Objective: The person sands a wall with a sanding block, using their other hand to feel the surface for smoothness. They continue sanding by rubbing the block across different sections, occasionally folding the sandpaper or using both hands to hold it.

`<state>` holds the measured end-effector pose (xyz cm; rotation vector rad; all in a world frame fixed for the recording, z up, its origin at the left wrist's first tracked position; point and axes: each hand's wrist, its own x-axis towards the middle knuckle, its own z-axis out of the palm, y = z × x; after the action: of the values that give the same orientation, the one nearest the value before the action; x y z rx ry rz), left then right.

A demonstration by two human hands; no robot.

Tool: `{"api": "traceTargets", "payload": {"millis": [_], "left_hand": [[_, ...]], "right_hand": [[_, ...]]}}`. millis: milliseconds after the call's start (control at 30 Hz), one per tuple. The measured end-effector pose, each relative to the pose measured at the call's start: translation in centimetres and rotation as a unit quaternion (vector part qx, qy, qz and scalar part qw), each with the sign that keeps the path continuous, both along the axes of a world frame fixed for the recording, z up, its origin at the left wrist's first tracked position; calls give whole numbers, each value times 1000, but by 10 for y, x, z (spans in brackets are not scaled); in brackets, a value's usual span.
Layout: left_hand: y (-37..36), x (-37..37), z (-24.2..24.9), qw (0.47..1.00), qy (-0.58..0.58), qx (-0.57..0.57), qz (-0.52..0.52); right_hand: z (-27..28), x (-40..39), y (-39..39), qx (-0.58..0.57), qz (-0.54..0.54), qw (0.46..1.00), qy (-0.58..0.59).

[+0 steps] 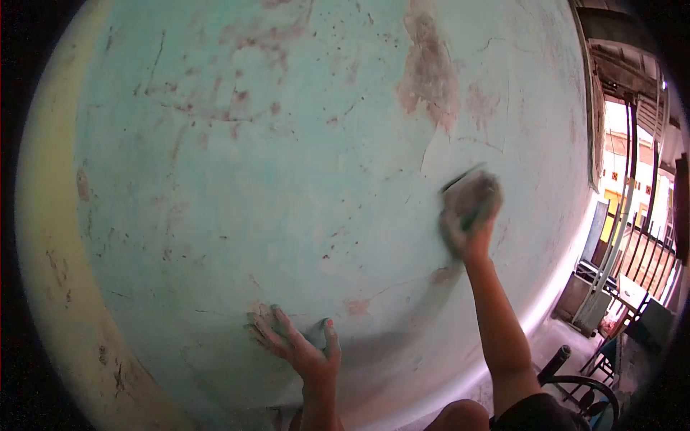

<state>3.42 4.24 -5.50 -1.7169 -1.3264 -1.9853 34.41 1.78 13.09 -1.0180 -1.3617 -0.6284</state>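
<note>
Object (462, 181), blurred, in right hand (474, 215)

1 pale green wall (287, 172), upright, cracked, blotched, peeled near the top, 1 dark-edged object (462, 179), blurred, tilted, in the right hand (476, 210)

Wall (287, 179) ahead, railing (643, 251) to its right

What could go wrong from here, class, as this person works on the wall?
The loose-looking paint around the bare patch might flake further if rubbed. The right hand, blurred and holding a dark-edged object, could scrape its bare knuckles on the rough wall. The left hand's dusty fingers might slip.
</note>
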Motion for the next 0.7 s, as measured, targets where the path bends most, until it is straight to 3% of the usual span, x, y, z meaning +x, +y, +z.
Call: {"api": "traceTargets", "payload": {"millis": [33, 67, 100, 167, 200, 233, 300, 333, 400, 433, 500, 533, 567, 600, 633, 667, 700], "left_hand": [[0, 2, -1, 1000, -3, -4, -13], [-1, 2, -1, 1000, -8, 1, -14], [-3, -1, 8, 1000, 2, 5, -4], [0, 1, 11, 1000, 10, 18, 14], [-1, 2, 9, 1000, 9, 9, 14], [0, -1, 7, 1000, 9, -2, 16], [3, -5, 5, 1000, 16, 7, 16], [2, -4, 5, 1000, 15, 15, 7], [0, -2, 6, 1000, 10, 9, 7], [1, 0, 6, 1000, 14, -1, 8], [4, 1, 7, 1000, 13, 5, 15], [3, 0, 4, 1000, 21, 7, 19], [3, -1, 3, 999, 30, 3, 17], [2, -1, 3, 999, 29, -1, 13], [0, 0, 3, 1000, 23, -5, 7], [-3, 0, 2, 1000, 17, -8, 2], [-3, -1, 2, 1000, 18, -21, -7]], "right_hand": [[22, -30, -11, 201, -173, 964, 1], [19, -25, -9, 140, -207, 968, -19], [23, -28, -5, 192, -248, 933, -175], [33, -41, -21, 126, -171, 877, -432], [46, -52, -38, 98, -145, 854, -490], [57, -41, -31, 102, -139, 857, -485], [76, 0, -21, 37, -207, 948, -238], [79, 5, -19, 40, -207, 947, -243], [85, 16, -13, 216, -153, 961, -85], [76, 34, 3, 210, -203, 929, -228], [75, -17, -37, 89, -135, 873, -459], [76, -10, -42, 63, -182, 849, -492], [74, -1, -40, 57, -183, 853, -485], [71, 9, -31, 108, -158, 946, -261], [69, 17, -25, 155, -127, 979, -27], [66, 17, -24, 199, -221, 954, 37], [56, 17, -18, 200, -224, 953, 27]]}}
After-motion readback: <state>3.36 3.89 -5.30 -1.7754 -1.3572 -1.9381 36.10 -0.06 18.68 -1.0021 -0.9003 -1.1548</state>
